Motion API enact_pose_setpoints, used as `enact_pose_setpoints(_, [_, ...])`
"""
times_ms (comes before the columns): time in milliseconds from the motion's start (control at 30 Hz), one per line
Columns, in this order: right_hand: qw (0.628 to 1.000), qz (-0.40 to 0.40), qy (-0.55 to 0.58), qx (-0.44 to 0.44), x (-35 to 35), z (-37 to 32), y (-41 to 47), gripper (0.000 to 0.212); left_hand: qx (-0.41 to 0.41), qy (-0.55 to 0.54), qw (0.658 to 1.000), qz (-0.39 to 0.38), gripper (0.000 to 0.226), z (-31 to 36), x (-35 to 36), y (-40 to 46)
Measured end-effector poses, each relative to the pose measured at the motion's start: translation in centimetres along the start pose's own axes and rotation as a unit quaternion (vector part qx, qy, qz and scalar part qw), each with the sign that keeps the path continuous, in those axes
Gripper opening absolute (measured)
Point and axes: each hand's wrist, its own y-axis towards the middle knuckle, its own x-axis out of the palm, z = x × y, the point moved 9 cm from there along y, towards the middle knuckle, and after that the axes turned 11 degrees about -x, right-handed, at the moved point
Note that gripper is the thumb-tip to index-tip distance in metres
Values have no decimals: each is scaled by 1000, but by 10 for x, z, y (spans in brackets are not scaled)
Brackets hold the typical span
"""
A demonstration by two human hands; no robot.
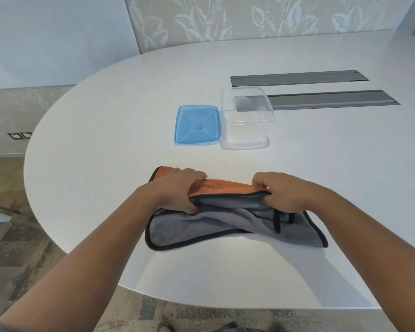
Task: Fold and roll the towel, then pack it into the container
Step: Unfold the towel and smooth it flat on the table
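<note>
Two hands share one job in the head view, the only view we have. Our left hand [177,190] and right hand [279,192] each grip the towel [201,226] at opposite ends of a fold line, fingers curled over the top and thumbs tucked under the raised layer. The towel is orange on one face, grey on the other, with black piping round the edge. It lies on the white tabletop [106,140] close to the near edge, directly in front of us. The orange strip is turned over between the hands, and the grey part spreads loosely toward us, rumpled on the right side.

The long axis of the fold runs left to right, so it lies crosswise to our arms, with one hand at each end. We judge that rolling will have to travel along the line from us to the far side, both hands moving together to keep the ends even.

The clear plastic container [247,118] stands open farther away and slightly to the right, well apart from the towel. Its blue lid [197,125] lies flat just beside it on the left. Our right hand is the nearer one to the container, so it looks the likelier one for packing later. Folding seems only begun; no roll has formed yet.

Two grey recessed panels [321,99] sit in the tabletop beyond the container.
</note>
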Motion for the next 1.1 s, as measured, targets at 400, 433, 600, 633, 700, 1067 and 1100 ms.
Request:
enact_pose_setpoints(400, [998,51,-42,4,-8,7,13,33,-16,98,986,136,24,8,-29,0])
enact_pose_setpoints(433, [994,95,-58,5,-17,4,13,31,-17,95,977,189,21,9,-38,-2])
enact_pose_setpoints(600, [934,349,-81,-8,-65,-10,-8,33,-26,87,892,442,33,12,-77,-26])
enact_pose_setpoints(633, [922,377,-84,-22,-70,-14,-12,37,-15,94,873,479,34,14,-82,-32])
enact_pose_setpoints(700, [916,386,-99,-39,-72,-19,-15,41,-5,113,868,483,34,14,-82,-33])
enact_pose_setpoints(1067, [999,-39,15,-12,-14,-2,-16,34,-23,127,991,31,32,20,-16,-36])
enact_pose_setpoints(1100, [999,-48,10,-9,-13,-2,-18,31,-21,118,993,-3,35,21,-11,-38])
